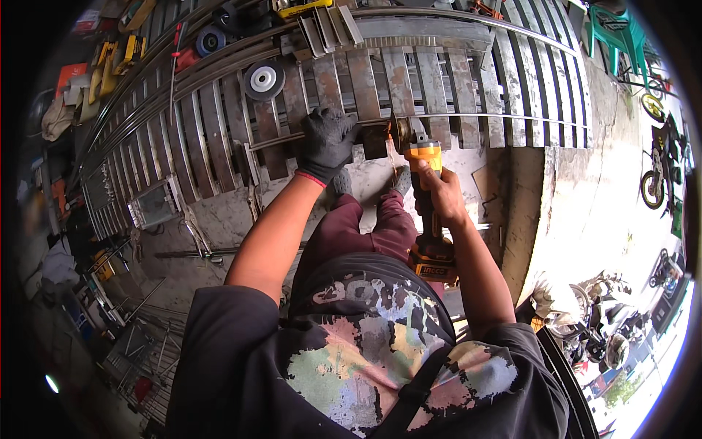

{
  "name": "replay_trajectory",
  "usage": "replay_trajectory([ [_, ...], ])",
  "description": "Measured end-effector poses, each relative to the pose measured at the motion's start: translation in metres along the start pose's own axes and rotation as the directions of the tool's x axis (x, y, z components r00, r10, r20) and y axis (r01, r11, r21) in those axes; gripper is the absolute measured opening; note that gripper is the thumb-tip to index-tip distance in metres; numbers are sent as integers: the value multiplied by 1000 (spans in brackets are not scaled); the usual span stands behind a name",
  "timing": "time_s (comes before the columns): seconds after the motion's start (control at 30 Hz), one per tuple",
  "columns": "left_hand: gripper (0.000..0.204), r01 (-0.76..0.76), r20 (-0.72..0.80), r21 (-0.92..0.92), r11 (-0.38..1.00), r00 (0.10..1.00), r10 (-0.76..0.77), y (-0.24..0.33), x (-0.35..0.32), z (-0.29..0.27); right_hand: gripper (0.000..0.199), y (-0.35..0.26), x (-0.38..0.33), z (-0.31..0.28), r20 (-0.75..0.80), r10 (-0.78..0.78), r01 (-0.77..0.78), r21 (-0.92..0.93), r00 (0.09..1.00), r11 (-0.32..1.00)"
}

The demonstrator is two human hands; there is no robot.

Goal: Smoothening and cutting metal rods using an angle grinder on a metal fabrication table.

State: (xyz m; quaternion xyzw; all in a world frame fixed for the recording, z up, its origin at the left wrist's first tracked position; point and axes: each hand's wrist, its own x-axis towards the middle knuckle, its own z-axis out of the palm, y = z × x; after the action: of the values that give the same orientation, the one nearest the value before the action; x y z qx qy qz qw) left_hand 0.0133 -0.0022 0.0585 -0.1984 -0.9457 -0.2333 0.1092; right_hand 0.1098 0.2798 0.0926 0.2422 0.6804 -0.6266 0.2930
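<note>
My left hand (327, 143), in a black work glove, is closed around a thin metal bar (504, 116) lying across the slatted metal bench. Bare and wrapped round the body of a yellow-and-black cordless angle grinder (425, 155), my right hand (444, 194) sits just right of centre. The grinder's disc meets the bar to the right of my glove, and an orange streak of sparks (390, 143) shows there, trailing toward my feet. Its battery end hangs toward my body. The exact contact point is too small to make out.
A round abrasive disc (264, 80) rests on the bench slats (329, 84). Short steel channel pieces (330, 31) lie at the far side. Locking clamps (194, 228) hang off the near left edge. Motorcycles (585, 311) and a green plastic chair (620, 36) are at the right.
</note>
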Motion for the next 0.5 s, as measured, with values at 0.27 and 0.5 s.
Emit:
replay_trajectory([
  [0.27, 12, 0, -45, -13, 1000, 999, -1, 0, -1, 2, 56, 1, 0, 2, -24, 30, -29, 60, 999, 998],
  [0.5, 11, 7, -12, 9, 1000, 1000, -7, 1, 2, 0, 55, 4, 2, -1, -18, 9, -9, 44, 1000, 999],
])
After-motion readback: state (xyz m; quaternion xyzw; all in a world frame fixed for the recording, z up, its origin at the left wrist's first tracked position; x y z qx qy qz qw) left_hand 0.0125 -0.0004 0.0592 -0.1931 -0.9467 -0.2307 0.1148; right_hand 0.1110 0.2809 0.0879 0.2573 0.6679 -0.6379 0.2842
